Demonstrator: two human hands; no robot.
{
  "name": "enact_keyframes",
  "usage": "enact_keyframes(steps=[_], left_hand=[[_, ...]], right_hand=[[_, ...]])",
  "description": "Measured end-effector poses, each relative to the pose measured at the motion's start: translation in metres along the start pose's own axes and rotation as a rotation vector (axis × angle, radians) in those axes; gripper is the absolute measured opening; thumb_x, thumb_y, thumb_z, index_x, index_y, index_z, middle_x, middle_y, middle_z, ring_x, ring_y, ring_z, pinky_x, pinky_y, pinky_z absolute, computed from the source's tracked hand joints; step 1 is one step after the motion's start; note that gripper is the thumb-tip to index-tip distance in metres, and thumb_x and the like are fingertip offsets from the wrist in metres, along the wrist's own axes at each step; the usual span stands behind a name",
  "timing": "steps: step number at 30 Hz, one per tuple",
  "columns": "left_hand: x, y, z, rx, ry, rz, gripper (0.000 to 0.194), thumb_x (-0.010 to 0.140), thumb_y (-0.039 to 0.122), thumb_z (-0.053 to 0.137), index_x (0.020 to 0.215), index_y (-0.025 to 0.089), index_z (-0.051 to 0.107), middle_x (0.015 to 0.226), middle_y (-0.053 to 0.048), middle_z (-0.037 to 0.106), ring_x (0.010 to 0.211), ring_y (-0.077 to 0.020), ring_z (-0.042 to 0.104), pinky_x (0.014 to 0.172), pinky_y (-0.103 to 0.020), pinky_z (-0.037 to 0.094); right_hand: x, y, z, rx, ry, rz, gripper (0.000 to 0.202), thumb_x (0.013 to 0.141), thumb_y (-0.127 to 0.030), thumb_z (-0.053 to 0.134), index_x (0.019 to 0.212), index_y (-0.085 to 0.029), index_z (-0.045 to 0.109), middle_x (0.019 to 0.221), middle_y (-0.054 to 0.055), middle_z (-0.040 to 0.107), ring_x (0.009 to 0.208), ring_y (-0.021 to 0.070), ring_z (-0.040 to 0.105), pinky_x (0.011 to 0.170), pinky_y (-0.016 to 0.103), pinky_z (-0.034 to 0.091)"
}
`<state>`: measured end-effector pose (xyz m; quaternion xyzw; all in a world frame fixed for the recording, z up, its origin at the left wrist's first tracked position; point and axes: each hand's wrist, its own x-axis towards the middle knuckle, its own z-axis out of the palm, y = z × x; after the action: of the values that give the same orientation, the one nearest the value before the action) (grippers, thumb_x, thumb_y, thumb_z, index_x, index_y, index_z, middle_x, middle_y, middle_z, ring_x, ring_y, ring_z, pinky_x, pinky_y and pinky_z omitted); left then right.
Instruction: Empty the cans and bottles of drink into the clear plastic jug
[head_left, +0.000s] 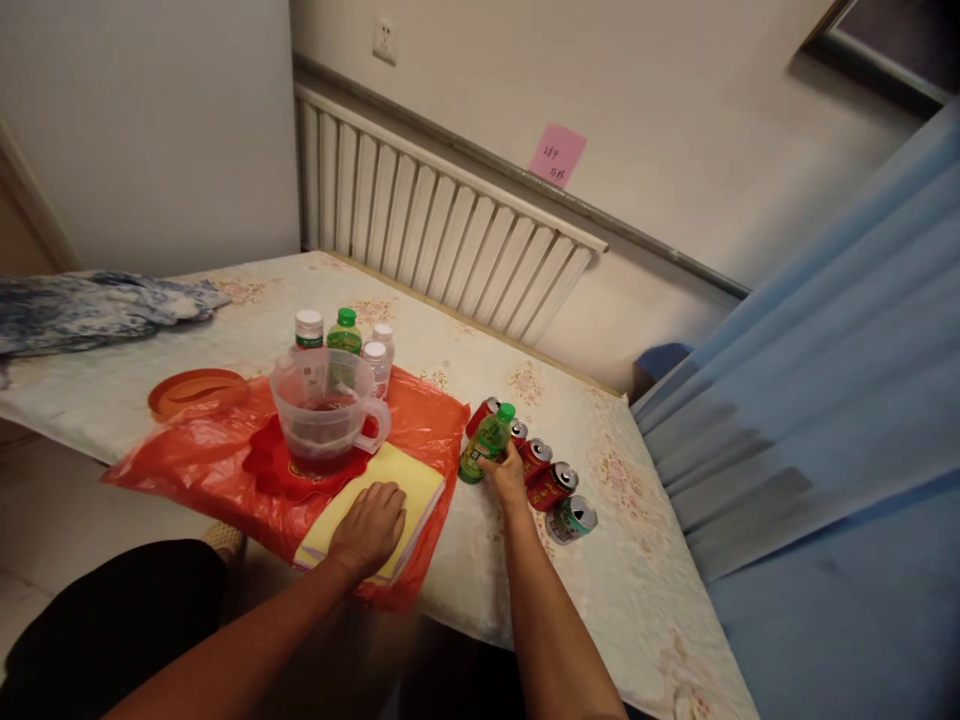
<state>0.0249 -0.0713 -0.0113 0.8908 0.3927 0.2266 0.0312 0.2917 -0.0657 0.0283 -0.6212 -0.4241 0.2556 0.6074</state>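
My right hand (pixel 505 474) is wrapped round a green plastic bottle (pixel 487 446) with a green cap, upright on the table. Just right of it stands a row of several opened drink cans, most of them red (pixel 553 486), with a teal can (pixel 571 520) nearest me. My left hand (pixel 373 525) lies flat on a yellow folded cloth or pad (pixel 409 480); which of the two I cannot tell. Beyond that hand, a clear plastic measuring jug (pixel 315 425) with some dark liquid sits on a red scalloped dish (pixel 270 465).
A red plastic bag (pixel 195 455) is spread under the dish and yellow piece. Behind the jug are several bottles, one green-capped (pixel 345 330). An orange lid (pixel 195 392) lies at left, near bundled patterned fabric (pixel 105 310). Blue curtain (pixel 795 400) hangs at right; a radiator (pixel 435 220) is behind.
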Motion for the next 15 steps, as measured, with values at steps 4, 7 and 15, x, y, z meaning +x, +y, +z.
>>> enact_keyframes(steps=[4,7,15], left_hand=[[0.0,0.001,-0.002,-0.01,0.007,0.007,0.017,0.092,0.019,0.044,0.095,0.017,0.061,0.095,-0.01,0.06,0.094,-0.0258,0.05,0.087,-0.04,0.041],[0.0,0.001,-0.001,-0.004,0.014,0.008,0.017,0.092,0.019,0.044,0.095,0.017,0.061,0.096,-0.01,0.06,0.095,-0.0264,0.05,0.088,-0.04,0.041],[-0.001,0.0,-0.002,-0.003,-0.004,0.001,0.018,0.093,0.019,0.043,0.097,0.017,0.061,0.097,-0.009,0.06,0.094,-0.0259,0.05,0.087,-0.04,0.041]], right_hand=[[-0.004,0.012,0.004,-0.015,0.051,-0.012,0.061,0.06,-0.025,0.07,0.119,-0.017,0.06,0.109,0.007,0.072,0.093,0.0233,0.068,0.083,0.035,0.054],[-0.012,0.029,0.008,-0.059,0.16,0.002,0.068,0.06,-0.029,0.072,0.124,-0.015,0.056,0.115,0.011,0.069,0.101,0.0254,0.066,0.086,0.036,0.053],[-0.031,0.07,0.023,-0.218,0.379,0.043,0.054,0.055,-0.033,0.075,0.104,-0.013,0.062,0.103,0.014,0.07,0.092,0.0269,0.065,0.083,0.038,0.052]])
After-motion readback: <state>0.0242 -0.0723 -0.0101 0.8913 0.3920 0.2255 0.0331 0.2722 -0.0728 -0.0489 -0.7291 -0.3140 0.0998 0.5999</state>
